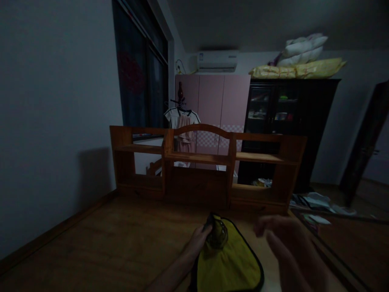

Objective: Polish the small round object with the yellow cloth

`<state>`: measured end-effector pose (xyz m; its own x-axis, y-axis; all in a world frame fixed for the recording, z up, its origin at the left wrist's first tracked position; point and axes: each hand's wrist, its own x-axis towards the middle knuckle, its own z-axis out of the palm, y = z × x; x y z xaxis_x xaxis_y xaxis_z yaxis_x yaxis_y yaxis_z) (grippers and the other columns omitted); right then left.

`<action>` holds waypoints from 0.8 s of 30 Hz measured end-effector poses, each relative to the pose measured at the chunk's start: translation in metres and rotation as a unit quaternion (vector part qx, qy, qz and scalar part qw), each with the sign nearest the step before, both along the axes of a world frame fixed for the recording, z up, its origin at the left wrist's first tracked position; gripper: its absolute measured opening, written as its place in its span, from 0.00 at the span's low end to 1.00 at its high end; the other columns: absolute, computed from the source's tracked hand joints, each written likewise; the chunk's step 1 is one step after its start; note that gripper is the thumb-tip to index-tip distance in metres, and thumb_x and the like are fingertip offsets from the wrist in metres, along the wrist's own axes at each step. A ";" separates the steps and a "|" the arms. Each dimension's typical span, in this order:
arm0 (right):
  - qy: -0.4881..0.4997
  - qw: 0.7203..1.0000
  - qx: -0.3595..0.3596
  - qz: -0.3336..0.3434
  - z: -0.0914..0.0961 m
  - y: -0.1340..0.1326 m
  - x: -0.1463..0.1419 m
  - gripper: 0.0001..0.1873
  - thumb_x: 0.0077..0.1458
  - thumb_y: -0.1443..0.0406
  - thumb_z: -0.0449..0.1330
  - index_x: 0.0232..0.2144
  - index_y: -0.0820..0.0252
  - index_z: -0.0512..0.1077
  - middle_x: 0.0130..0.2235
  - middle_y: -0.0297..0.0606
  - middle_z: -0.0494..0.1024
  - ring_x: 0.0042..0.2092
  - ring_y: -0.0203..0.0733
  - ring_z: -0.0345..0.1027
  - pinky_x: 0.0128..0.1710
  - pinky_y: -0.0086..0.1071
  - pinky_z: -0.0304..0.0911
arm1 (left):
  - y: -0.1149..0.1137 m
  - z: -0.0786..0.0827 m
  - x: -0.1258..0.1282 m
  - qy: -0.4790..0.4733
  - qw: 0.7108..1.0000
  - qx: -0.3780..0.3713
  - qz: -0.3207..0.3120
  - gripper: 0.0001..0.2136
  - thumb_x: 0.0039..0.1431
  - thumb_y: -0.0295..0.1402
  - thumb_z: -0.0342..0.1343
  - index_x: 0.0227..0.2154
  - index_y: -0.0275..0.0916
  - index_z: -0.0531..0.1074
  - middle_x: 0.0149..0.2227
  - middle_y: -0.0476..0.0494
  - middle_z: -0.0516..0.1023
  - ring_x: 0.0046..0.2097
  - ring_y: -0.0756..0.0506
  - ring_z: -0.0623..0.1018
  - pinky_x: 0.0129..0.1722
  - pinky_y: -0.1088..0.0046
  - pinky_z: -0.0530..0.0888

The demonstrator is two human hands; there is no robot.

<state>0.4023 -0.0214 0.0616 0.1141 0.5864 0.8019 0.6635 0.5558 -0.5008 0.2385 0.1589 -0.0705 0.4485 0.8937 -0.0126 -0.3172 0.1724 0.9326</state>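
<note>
A yellow cloth item with black edging [235, 259], bag-like in shape, stands or lies at the bottom centre, on or just above the wooden desktop. At its top is a dark, gathered or open part; what is inside cannot be made out. My left hand [199, 240] grips this upper left edge, thumb on the near side and the other fingers hidden behind the cloth. To the right, apart from the cloth, my right hand [287, 243] hangs in the air. Motion blurs it; its fingers are bent, with a gap between thumb and forefinger, and nothing shows in it.
Along the back of the wooden desktop [127, 235] runs a low wooden shelf unit [199, 158]. A white wall [60, 121] bounds the left side. Beyond stand clothes on a rack [184, 121], a pink wardrobe [209, 101] and a dark cabinet [316, 121]. Papers [317, 200] lie at right.
</note>
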 end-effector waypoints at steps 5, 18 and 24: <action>-0.064 0.992 -0.105 0.039 -0.016 0.082 -0.009 0.12 0.61 0.61 0.50 0.46 0.56 0.64 0.45 0.41 0.71 0.47 0.44 0.67 0.46 0.37 0.65 | -0.002 0.005 -0.002 -0.011 1.000 0.007 -0.014 0.27 0.47 0.49 0.59 0.44 0.33 0.74 0.45 0.37 0.78 0.49 0.38 0.75 0.51 0.64 0.68; -0.153 0.971 -0.146 0.112 -0.095 0.104 -0.016 0.46 0.47 0.70 0.56 0.64 0.56 0.38 0.65 0.43 0.48 0.65 0.48 0.43 0.62 0.47 0.48 | -0.002 0.011 -0.003 0.001 0.995 0.096 0.022 0.25 0.53 0.49 0.54 0.45 0.32 0.73 0.47 0.36 0.77 0.51 0.38 0.73 0.51 0.65 0.67; -0.128 0.971 -0.153 0.130 -0.090 0.100 -0.014 0.45 0.45 0.72 0.58 0.63 0.54 0.43 0.63 0.42 0.53 0.64 0.48 0.46 0.62 0.47 0.49 | 0.003 0.005 -0.001 0.025 0.993 0.114 0.034 0.27 0.52 0.52 0.54 0.45 0.32 0.73 0.45 0.37 0.77 0.49 0.38 0.73 0.49 0.65 0.68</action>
<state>0.3878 0.0781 -0.0283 -0.2506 0.7836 0.5685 0.6449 0.5730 -0.5057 0.2371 0.1621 -0.0654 0.3916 0.9038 0.1728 -0.2741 -0.0647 0.9595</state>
